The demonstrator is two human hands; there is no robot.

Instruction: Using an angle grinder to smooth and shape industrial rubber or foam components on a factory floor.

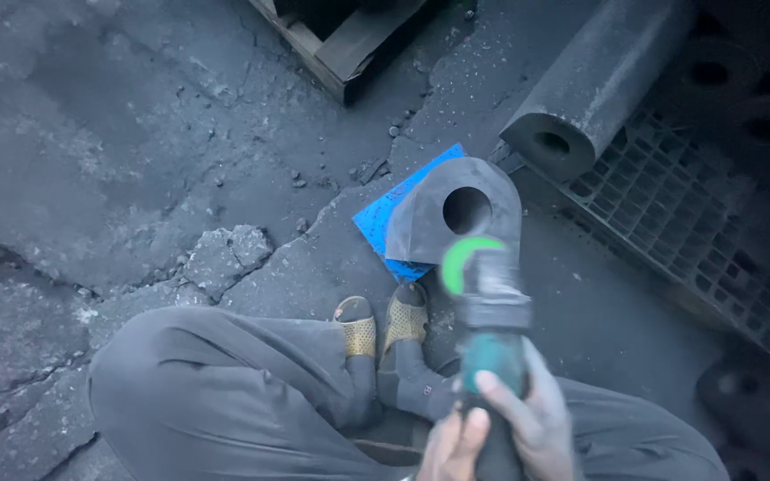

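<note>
Our fingers (492,392) of both hands wrap tight around a teal-bodied angle grinder (485,307); just beyond them sits a dark cast-metal block with a round hole (456,218).

View: one camera, worn on the head.
Facing: steeply down, over the person's own lap and feet to the cracked floor (135,142).
Nearness: hands and tool (489,321) close, at the bottom edge; grate (670,196) farther, upper right.
Shared: nothing, single view.
</note>
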